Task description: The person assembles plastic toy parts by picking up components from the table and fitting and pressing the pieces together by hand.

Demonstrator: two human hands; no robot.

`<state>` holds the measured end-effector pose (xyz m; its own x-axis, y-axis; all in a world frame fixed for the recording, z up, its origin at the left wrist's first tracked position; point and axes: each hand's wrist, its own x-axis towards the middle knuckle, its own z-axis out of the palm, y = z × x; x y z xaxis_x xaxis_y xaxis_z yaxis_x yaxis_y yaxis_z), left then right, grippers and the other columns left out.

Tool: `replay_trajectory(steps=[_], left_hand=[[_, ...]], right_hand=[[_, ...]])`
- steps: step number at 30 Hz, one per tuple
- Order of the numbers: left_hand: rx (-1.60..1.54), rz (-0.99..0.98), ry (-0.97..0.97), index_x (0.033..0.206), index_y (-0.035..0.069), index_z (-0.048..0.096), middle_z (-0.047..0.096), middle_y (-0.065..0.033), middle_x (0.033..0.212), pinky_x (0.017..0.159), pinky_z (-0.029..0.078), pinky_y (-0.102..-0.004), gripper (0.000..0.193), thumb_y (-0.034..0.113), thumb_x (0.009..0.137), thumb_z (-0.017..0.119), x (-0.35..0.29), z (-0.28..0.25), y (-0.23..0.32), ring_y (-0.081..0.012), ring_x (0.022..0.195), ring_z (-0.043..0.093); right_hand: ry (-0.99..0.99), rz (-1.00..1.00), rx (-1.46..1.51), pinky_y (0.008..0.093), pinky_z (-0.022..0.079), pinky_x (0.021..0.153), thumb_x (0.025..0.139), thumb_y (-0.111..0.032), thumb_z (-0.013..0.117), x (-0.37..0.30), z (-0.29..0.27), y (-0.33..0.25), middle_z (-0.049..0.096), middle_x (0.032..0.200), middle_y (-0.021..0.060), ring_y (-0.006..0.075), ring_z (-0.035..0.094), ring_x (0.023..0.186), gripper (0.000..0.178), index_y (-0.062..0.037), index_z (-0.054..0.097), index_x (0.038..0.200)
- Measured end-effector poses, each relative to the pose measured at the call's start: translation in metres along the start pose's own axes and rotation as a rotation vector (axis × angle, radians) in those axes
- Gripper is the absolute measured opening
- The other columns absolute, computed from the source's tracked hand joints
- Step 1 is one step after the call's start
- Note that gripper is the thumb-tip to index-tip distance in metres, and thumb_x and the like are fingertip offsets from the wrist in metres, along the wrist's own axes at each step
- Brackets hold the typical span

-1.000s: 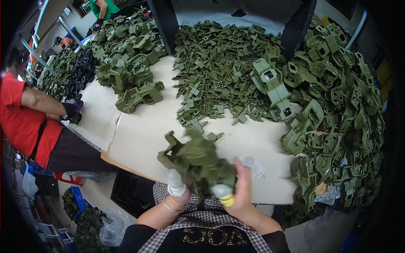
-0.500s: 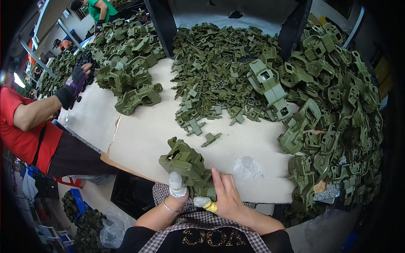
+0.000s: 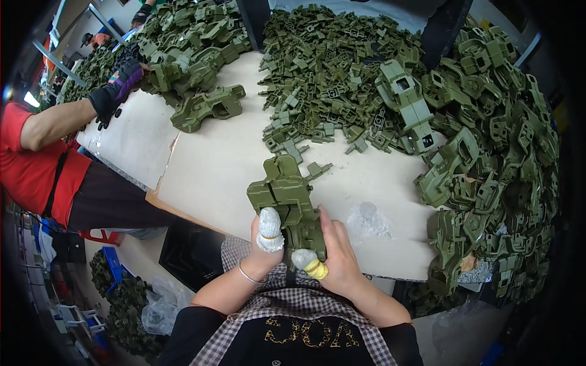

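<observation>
My left hand [image 3: 264, 247] and my right hand [image 3: 339, 253] grip an olive-green plastic toy vehicle body [image 3: 282, 192] from both sides, near the table's front edge. White wrapping covers the left thumb, and yellow tape is wound on the right one. Both thumbs lie on the near end of the part; most other fingers are hidden along its sides and beneath it. Just beyond its far end lies a small green connector piece [image 3: 319, 171], by itself on the table. Past that spreads a heap of small green connector pieces [image 3: 329, 82].
Large green vehicle bodies [image 3: 488, 140] are piled at the right, and more [image 3: 207, 108] lie at the far left. A dark-framed bin [image 3: 448, 30] stands behind the small pieces. At the left, a co-worker in red [image 3: 43, 158] reaches a gloved hand [image 3: 113, 91] onto the table [image 3: 207, 177].
The vehicle body, held in both hands, has turned to point away from me and rises a little in the picture. The whole view has shifted. The co-worker's gloved hand reaches nearer the green bodies.
</observation>
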<state>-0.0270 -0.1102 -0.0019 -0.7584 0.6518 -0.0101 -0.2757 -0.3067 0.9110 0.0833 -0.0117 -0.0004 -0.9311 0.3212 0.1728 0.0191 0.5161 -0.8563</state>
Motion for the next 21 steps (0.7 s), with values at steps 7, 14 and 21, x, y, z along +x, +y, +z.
replay_trajectory(steps=[7, 14, 21], left_hand=[[0.031, -0.06, 0.024, 0.123, 0.0, 0.04, 0.051, -0.0119, 0.117, 0.089, 0.045, -0.0354, 0.044, 0.031, 0.091, 0.04, 0.001, -0.003, 0.002, -0.0208, 0.103, 0.055], [0.126, -0.039, 0.061, 0.123, 0.0, 0.041, 0.052, -0.0122, 0.117, 0.089, 0.045, -0.0351, 0.051, 0.041, 0.093, 0.037, 0.003, -0.008, -0.005, -0.0204, 0.102, 0.055], [0.09, -0.075, 0.116, 0.118, -0.001, 0.043, 0.054, -0.0112, 0.112, 0.086, 0.046, -0.0323, 0.031, 0.016, 0.092, 0.043, 0.015, -0.017, -0.014, -0.0185, 0.098, 0.056]], right_hand=[[0.016, -0.015, -0.047, 0.0397, 0.037, 0.085, 0.073, -0.022, 0.068, -0.002, 0.008, 0.002, 0.042, 0.105, 0.0216, 0.0349, 0.043, 0.093, 0.088, 0.0088, 0.012, 0.135], [-0.025, 0.044, -0.106, 0.0401, 0.037, 0.085, 0.073, -0.019, 0.068, 0.002, 0.012, -0.003, 0.041, 0.105, 0.0222, 0.0358, 0.043, 0.094, 0.089, 0.0101, 0.01, 0.134], [0.025, 0.068, -0.158, 0.041, 0.038, 0.084, 0.074, -0.018, 0.068, 0.009, 0.014, -0.008, 0.041, 0.105, 0.022, 0.0371, 0.043, 0.095, 0.088, 0.0086, 0.01, 0.135]])
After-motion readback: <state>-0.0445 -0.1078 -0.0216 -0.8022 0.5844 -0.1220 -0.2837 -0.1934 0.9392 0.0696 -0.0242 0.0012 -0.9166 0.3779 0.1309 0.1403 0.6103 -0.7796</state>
